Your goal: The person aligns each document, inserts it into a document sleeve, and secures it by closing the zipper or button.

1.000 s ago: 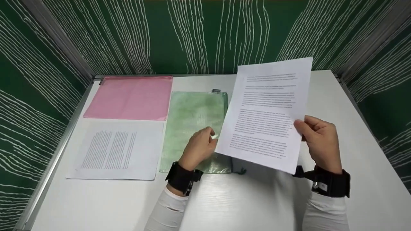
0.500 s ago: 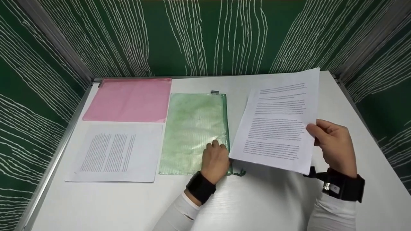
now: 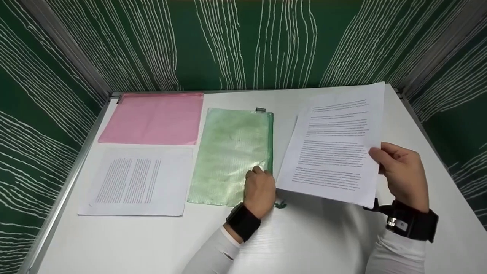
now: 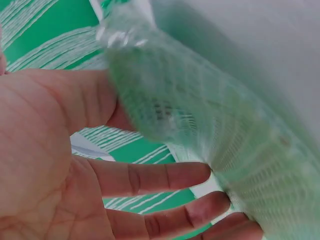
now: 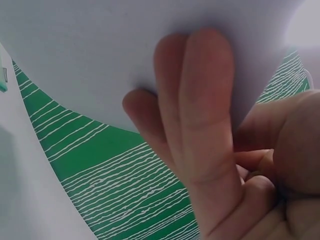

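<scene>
Green mesh pouch (image 3: 232, 148), 5-o'clock corner pinched by your left hand (image 3: 260, 192); your right hand (image 3: 405, 175) pinches printed paper (image 3: 331, 148); pink pouch (image 3: 152, 120) at green's 10 o'clock.

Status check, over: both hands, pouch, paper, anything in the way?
Left hand grips green pouch by its near right corner. Right hand pinches printed paper, raised beside it. No other object atop the pouch; its opening unclear.

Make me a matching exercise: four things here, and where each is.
1. pink zip pouch
2. green zip pouch
3. raised printed sheet
4. flat printed sheet

A. held by the left hand
B. in front of the pink zip pouch
C. pinched by the right hand
D. at the far left corner of the table

Pairs: 1-D; 2-A; 3-C; 4-B
</scene>
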The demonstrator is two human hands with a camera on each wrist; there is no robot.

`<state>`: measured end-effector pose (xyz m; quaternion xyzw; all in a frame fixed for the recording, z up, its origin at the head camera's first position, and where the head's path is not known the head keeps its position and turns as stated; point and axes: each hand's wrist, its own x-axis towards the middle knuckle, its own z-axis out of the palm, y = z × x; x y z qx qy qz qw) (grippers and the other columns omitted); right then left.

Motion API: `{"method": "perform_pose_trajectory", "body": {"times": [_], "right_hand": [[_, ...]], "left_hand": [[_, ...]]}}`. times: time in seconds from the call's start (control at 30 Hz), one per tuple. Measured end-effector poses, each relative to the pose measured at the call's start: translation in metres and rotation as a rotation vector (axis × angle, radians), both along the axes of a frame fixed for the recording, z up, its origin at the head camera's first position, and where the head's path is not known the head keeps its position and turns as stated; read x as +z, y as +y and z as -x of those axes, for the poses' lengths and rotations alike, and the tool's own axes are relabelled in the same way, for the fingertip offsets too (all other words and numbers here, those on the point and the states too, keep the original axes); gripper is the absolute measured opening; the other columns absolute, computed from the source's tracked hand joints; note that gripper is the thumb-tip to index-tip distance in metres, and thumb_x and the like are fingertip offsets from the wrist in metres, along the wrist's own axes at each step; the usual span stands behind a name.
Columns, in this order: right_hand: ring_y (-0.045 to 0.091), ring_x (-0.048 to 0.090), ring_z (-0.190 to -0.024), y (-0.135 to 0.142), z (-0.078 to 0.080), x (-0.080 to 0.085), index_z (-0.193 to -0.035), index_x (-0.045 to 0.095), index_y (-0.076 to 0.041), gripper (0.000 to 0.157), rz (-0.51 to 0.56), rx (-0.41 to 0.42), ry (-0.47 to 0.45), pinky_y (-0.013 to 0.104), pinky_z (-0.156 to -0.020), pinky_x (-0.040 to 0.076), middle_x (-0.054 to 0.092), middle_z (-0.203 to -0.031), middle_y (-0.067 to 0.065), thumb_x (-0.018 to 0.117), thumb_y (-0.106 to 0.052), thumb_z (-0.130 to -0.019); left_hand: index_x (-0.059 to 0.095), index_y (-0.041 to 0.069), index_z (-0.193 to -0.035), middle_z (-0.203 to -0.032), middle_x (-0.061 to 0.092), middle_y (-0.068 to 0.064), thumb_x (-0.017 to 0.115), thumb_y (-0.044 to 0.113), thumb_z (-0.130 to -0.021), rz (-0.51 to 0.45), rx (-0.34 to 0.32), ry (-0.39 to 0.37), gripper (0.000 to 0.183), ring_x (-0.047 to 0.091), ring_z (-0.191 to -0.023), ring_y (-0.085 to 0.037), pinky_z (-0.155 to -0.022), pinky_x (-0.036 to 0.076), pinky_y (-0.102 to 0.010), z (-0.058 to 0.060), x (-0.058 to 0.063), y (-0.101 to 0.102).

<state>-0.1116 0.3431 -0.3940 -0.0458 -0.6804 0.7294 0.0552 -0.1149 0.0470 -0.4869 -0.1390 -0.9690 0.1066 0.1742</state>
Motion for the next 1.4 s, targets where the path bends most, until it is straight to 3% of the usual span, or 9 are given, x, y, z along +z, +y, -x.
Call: {"method": "perform_pose_trajectory", "body": {"times": [0.13,0.27,0.4,0.53,0.73,0.93,1.07,1.3,1.4], "right_hand": [[0.015,0.073,-0.073,0.002,-0.001,0.0,-0.112,0.075,0.002,0.018,0.009,-0.001,-0.01,0.02,-0.057,0.054,0.077,-0.098,0.006,0.07,-0.006,-0.097],[0.016,0.072,-0.074,0.004,-0.002,0.0,-0.114,0.075,0.0,0.019,0.039,0.008,-0.01,0.02,-0.057,0.053,0.077,-0.101,0.007,0.07,-0.008,-0.097],[0.017,0.074,-0.08,0.006,-0.003,-0.001,-0.117,0.075,0.0,0.021,0.103,0.028,-0.007,0.022,-0.063,0.057,0.077,-0.105,0.008,0.07,-0.007,-0.098],[0.02,0.076,-0.085,0.008,-0.004,0.0,-0.12,0.074,0.0,0.023,0.167,0.057,-0.007,0.026,-0.066,0.06,0.076,-0.109,0.01,0.068,-0.005,-0.098],[0.024,0.077,-0.084,0.011,-0.005,0.003,-0.123,0.073,-0.001,0.024,0.216,0.098,-0.014,0.032,-0.064,0.061,0.076,-0.109,0.012,0.065,-0.004,-0.1],[0.024,0.077,-0.079,0.012,-0.007,0.006,-0.119,0.076,-0.009,0.021,0.18,0.072,-0.095,0.031,-0.061,0.06,0.078,-0.104,0.009,0.067,-0.009,-0.1],[0.023,0.077,-0.078,0.013,-0.008,0.008,-0.118,0.076,-0.014,0.02,0.161,0.097,-0.139,0.029,-0.06,0.06,0.078,-0.103,0.007,0.066,-0.01,-0.101],[0.027,0.077,-0.083,0.008,-0.007,0.01,-0.126,0.073,-0.013,0.026,0.195,0.226,-0.188,0.034,-0.065,0.061,0.076,-0.11,0.011,0.058,-0.009,-0.105],[0.026,0.077,-0.081,0.003,-0.004,0.011,-0.123,0.074,-0.015,0.024,0.163,0.238,-0.241,0.032,-0.065,0.061,0.077,-0.109,0.01,0.06,-0.011,-0.105]], "left_hand": [[0.072,0.01,-0.073,-0.073,0.06,-0.004,0.076,0.013,-0.079,-0.092,-0.033,-0.005,0.008,0.055,-0.062,-0.015,-0.055,0.043,-0.025,0.0,-0.001,-0.007],[0.074,0.007,-0.074,-0.076,0.061,-0.009,0.076,0.005,-0.08,-0.237,-0.083,-0.07,0.007,0.057,-0.063,-0.02,-0.05,0.048,-0.027,-0.001,0.001,-0.015],[0.07,0.006,-0.062,-0.066,0.06,-0.009,0.071,-0.003,-0.082,-0.394,-0.12,-0.137,0.022,0.06,-0.057,-0.022,-0.047,0.05,-0.031,0.002,0.008,-0.027],[0.049,0.012,-0.05,-0.053,0.044,0.001,0.063,-0.008,-0.083,-0.582,-0.128,-0.175,0.041,0.051,-0.05,-0.012,-0.042,0.042,-0.029,0.005,0.02,-0.042],[0.03,0.019,-0.056,-0.058,0.022,0.01,0.058,-0.007,-0.087,-0.791,-0.148,-0.146,0.049,0.027,-0.053,-0.007,-0.044,0.025,-0.021,0.007,0.042,-0.06],[0.029,0.019,-0.058,-0.06,0.019,0.009,0.055,-0.005,-0.092,-0.877,-0.166,-0.051,0.049,0.021,-0.054,-0.007,-0.046,0.022,-0.021,0.007,0.059,-0.071],[0.026,0.018,-0.059,-0.06,0.016,0.008,0.054,-0.004,-0.094,-0.903,-0.173,0.006,0.05,0.017,-0.055,-0.007,-0.047,0.019,-0.022,0.007,0.066,-0.076],[0.024,0.018,-0.061,-0.062,0.015,0.007,0.055,-0.006,-0.093,-0.883,-0.197,0.072,0.05,0.016,-0.056,-0.008,-0.049,0.018,-0.023,0.007,0.069,-0.075],[0.025,0.017,-0.061,-0.062,0.015,0.007,0.055,-0.005,-0.093,-0.875,-0.204,0.077,0.049,0.017,-0.055,-0.008,-0.048,0.019,-0.023,0.006,0.068,-0.073]]}}
